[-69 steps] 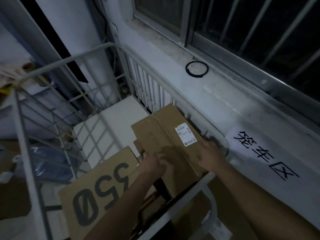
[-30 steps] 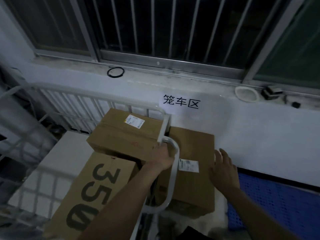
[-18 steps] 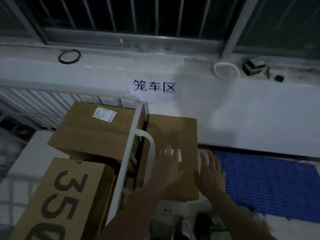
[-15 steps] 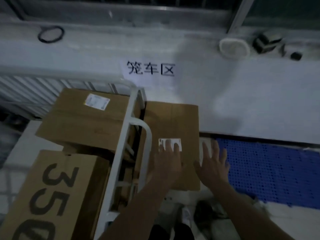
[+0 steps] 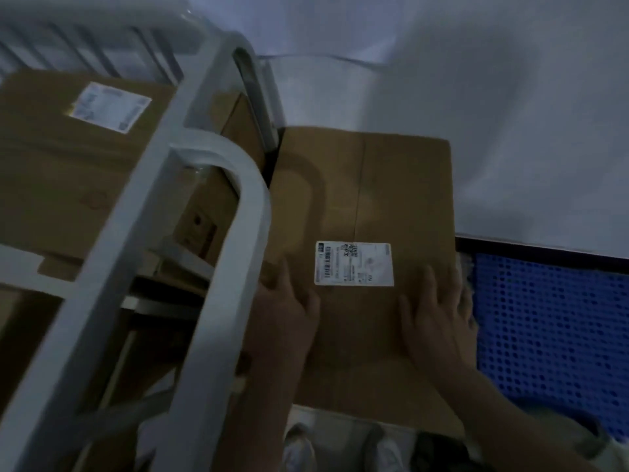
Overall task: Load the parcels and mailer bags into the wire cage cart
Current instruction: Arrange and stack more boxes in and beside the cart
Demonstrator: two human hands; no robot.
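parcel (image 5: 374, 185) lies flat on the floor at centre frame, outside the cart (image 5: 218, 233) and just right of its pale rail, far end close to the wall (image 5: 476, 97). its long axis runs up the frame, away from the person, and the label (image 5: 354, 264) faces up. left grip (image 5: 286, 318) rests on the near left edge with straight fingers. right grip (image 5: 435, 318) is spread flat on the near right edge, beside the blue mat (image 5: 551, 328). whether any fingertips hook over the sides cannot be told. boxes (image 5: 68, 172) already fill the cart at left of frame. the cart lies left of the parcel, so the left grip is nearer to it. the lift likely has to clear the rail and swing left.
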